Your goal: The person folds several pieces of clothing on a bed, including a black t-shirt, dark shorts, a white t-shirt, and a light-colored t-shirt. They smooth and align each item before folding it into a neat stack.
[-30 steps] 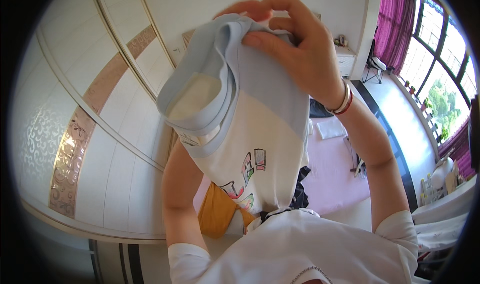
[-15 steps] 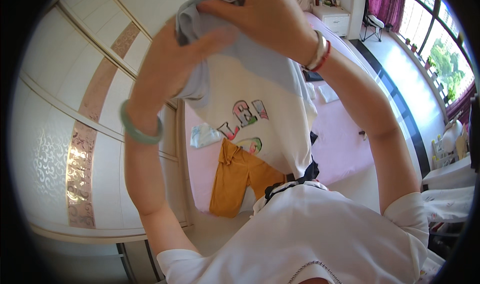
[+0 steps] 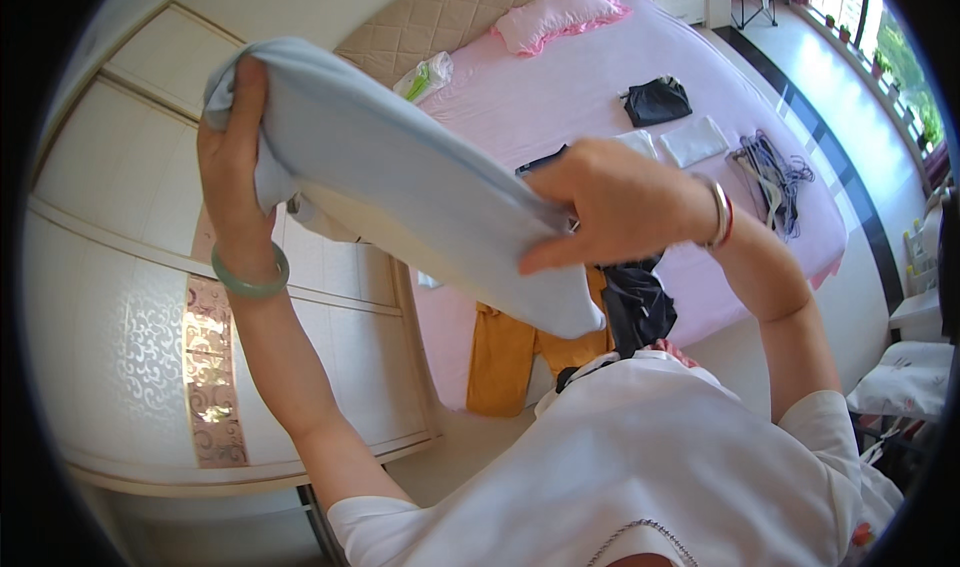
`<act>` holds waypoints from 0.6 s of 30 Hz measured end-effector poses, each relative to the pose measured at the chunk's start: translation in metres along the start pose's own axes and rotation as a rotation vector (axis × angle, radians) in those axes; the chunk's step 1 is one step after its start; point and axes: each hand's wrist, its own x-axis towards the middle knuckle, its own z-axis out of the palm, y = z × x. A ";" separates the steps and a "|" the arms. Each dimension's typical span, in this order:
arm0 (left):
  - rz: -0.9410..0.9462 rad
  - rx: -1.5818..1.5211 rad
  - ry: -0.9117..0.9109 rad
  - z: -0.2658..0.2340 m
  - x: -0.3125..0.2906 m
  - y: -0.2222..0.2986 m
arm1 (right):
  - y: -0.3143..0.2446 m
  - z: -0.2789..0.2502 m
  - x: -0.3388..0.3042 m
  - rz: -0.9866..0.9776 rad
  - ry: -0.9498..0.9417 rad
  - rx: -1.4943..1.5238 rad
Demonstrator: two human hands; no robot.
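A light blue and cream T-shirt (image 3: 400,167), gathered lengthwise, stretches slantwise in the air between my hands. My left hand (image 3: 235,157), with a green bangle at its wrist, grips the bunched upper left end, thumb over the cloth. Across the lower right part lies my right hand (image 3: 620,202), its thumb on the front of the fabric and its other fingers partly hidden; it appears to pinch the cloth. Below the shirt, mustard-yellow trousers (image 3: 500,362) lie on the bed, next to a black garment (image 3: 640,307). The shirt's print is turned out of sight.
The bed (image 3: 560,97) has a pink sheet and a frilled pillow (image 3: 560,19). On it lie a folded black garment (image 3: 656,101), a folded white cloth (image 3: 694,142), a bundle of hangers (image 3: 775,177) and a green-white package (image 3: 425,77). A wardrobe (image 3: 130,317) stands close on the left.
The shirt has gone from hanging with its print showing to a narrow slanted length. My left hand has moved left, my right hand down and right. My view has shifted, showing more of the bed.
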 end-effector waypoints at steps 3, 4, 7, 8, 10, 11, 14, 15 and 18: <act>0.016 0.069 -0.002 -0.006 0.003 0.005 | -0.003 0.022 -0.028 -0.001 0.009 -0.181; 0.016 0.096 0.003 -0.012 0.006 0.005 | -0.004 0.029 -0.034 -0.043 0.064 -0.145; 0.034 0.121 0.007 -0.019 0.007 0.003 | -0.003 0.042 -0.046 -0.053 -0.008 -0.110; 0.064 0.144 0.001 -0.019 0.005 0.004 | -0.002 0.042 -0.047 -0.009 -0.154 -0.108; 0.120 0.180 -0.054 -0.018 -0.001 0.011 | 0.010 0.050 -0.049 -0.039 -0.023 0.010; 0.128 0.189 -0.110 -0.021 0.000 0.011 | 0.017 0.054 -0.049 -0.053 0.043 0.068; 0.136 0.192 -0.197 -0.027 0.002 0.011 | 0.038 0.058 -0.043 0.123 0.151 0.135; 0.141 0.198 -0.202 -0.030 -0.002 0.016 | 0.043 0.061 -0.042 0.169 0.172 0.137; 0.143 0.189 -0.245 -0.040 -0.014 0.029 | 0.058 0.069 -0.045 0.175 0.227 0.257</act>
